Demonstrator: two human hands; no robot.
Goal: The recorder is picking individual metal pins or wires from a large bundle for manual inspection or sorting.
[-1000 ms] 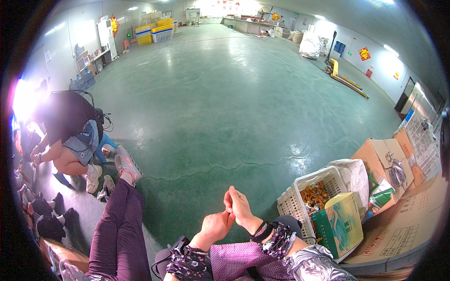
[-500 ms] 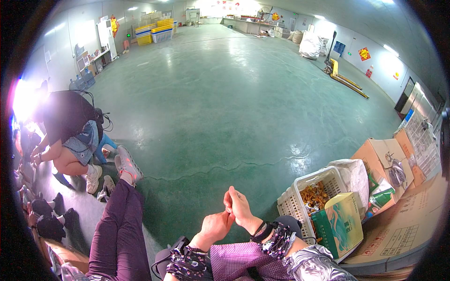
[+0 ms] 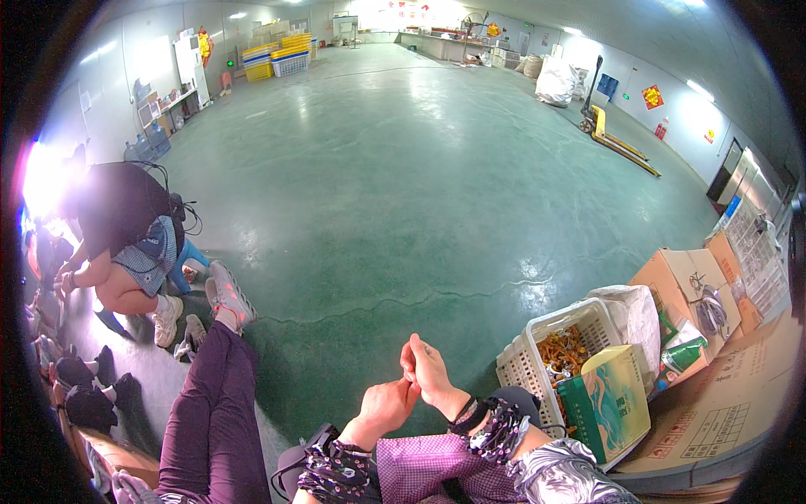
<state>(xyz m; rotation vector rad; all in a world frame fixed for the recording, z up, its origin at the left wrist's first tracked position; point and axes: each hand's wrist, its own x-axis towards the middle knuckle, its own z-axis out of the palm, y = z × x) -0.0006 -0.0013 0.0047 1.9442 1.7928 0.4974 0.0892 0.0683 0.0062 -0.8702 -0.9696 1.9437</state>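
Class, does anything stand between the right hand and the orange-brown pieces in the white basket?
Yes: in this view, the near left wall of the white basket stands between the right hand and the orange-brown pieces.

At six o'clock my left hand (image 3: 384,406) meets my right hand (image 3: 431,372), fingers touching, over the purple checked cloth (image 3: 416,454); I can't tell whether they pinch anything. At four, a white crate (image 3: 519,370) holds orange-brown pieces (image 3: 561,349), a green box (image 3: 598,412) at its near end. A person (image 3: 122,210) crouches at nine; a yellow pallet truck (image 3: 599,123) stands at two.
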